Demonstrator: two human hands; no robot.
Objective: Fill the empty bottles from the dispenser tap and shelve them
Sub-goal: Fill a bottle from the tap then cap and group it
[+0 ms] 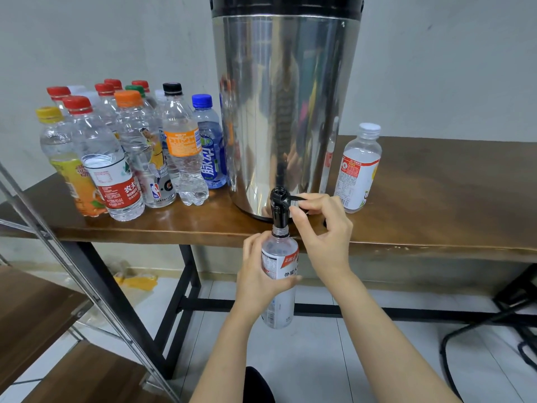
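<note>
— Where is the bottle being held?
— Upright, mouth right at the tap of the steel dispenser, being gripped round its label by curled fingers of the left hand.
— And the lever?
— It is being pinched between thumb and forefinger of the right hand.

In front of me runs a long brown wooden tabletop, glossy, on a black metal frame whose crossbar passes low at six o'clock. A plain grey-white wall fills twelve o'clock. Pale floor tiles lie below. At eight o'clock a crumpled yellow wrapper lies by the wall. Black cables loop at four o'clock.
</note>
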